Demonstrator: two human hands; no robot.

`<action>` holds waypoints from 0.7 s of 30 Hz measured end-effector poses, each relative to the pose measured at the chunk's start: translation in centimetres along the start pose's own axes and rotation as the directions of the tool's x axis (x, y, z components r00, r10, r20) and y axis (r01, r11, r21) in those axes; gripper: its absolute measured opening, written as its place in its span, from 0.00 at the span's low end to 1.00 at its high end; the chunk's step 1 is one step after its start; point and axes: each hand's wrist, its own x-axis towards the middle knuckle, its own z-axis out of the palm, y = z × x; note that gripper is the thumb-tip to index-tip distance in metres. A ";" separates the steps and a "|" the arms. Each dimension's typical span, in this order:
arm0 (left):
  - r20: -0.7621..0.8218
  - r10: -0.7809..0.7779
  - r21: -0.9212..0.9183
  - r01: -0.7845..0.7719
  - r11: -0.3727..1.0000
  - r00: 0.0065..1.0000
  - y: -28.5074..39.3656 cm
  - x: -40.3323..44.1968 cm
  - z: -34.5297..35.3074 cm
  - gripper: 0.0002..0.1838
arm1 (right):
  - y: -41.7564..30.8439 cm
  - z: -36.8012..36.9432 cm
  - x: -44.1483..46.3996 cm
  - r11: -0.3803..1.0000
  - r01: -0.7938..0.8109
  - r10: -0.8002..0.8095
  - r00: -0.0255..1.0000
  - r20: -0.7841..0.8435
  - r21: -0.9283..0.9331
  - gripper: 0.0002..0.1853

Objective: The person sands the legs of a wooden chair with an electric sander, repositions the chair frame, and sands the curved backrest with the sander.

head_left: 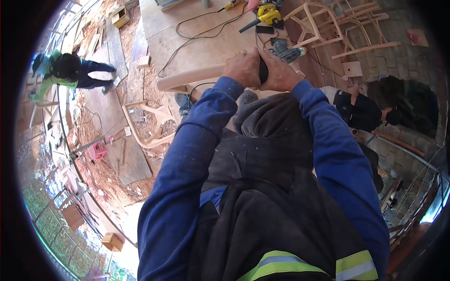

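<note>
Both my hands meet at the top centre, in front of my body. My left hand (243, 68) is closed round one side of a small black object (264, 70). From the other side my right hand (280, 70) closes on the same object, which is mostly hidden between the palms. Beside my left hand a thick, rounded wooden piece (190, 77) lies along the edge of the wooden work table (199, 51). A grey power tool (287, 51) is just beyond my right hand.
A yellow blower (268, 16) and cables lie at the table's far side. Chair frames (323, 23) stand at the upper right. Another wooden frame (145, 124) rests on the sawdust-covered floor. One person (70, 70) is at the left, another (365, 110) close at the right.
</note>
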 end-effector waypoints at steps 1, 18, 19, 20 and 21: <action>-0.012 -0.036 0.002 0.036 0.999 0.999 -1.3 -0.4 -0.5 0.42 | -1.0 0.3 1.3 1.000 0.028 -0.028 0.999 0.017 0.007 0.46; 0.110 -0.259 -0.118 0.272 0.955 0.960 -23.2 -9.2 -11.8 0.50 | -17.6 8.9 18.7 0.960 0.108 -0.182 0.940 0.288 0.257 0.44; 0.118 -0.276 -0.110 0.289 0.951 0.954 -26.7 -8.2 -10.5 0.57 | -17.8 8.7 18.6 0.965 0.090 -0.167 0.936 0.309 0.247 0.44; 0.084 -0.265 -0.180 0.276 0.944 0.961 -26.0 -8.5 -10.7 0.57 | -17.9 8.2 18.3 0.969 0.068 -0.143 0.939 0.313 0.238 0.44; 0.109 -0.283 -0.232 0.301 0.925 0.953 -24.6 -8.3 -11.1 0.58 | -17.5 7.6 18.1 0.972 0.050 -0.124 0.940 0.317 0.232 0.44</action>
